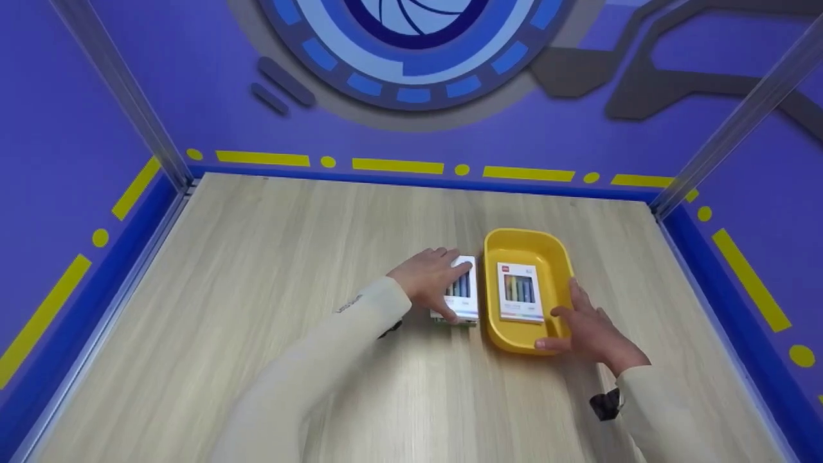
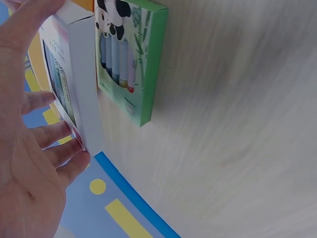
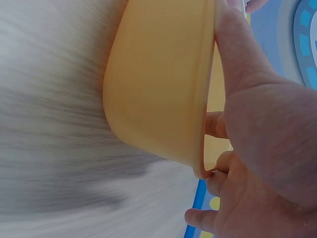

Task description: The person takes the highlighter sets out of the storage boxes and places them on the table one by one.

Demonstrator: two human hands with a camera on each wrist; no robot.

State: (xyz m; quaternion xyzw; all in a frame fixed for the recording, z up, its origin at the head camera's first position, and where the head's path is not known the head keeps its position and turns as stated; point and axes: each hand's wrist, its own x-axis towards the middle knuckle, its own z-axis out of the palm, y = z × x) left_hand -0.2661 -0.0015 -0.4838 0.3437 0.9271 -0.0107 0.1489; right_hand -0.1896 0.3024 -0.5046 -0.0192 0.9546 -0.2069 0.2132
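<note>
While my left hand [image 1: 432, 278] grips the white crayon box [image 1: 464, 290] atop the green box [image 2: 132, 64] on the bench [image 1: 257, 308], my right hand [image 1: 588, 328] clasps the yellow tray [image 1: 553, 247] rim; a loose lift could drag the lower box askew.

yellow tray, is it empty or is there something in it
Not empty: the yellow tray holds one white marker box lying flat inside it; the right hand grips its near rim.

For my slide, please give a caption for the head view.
Left hand grips a white crayon box; right hand holds the yellow tray.
</note>
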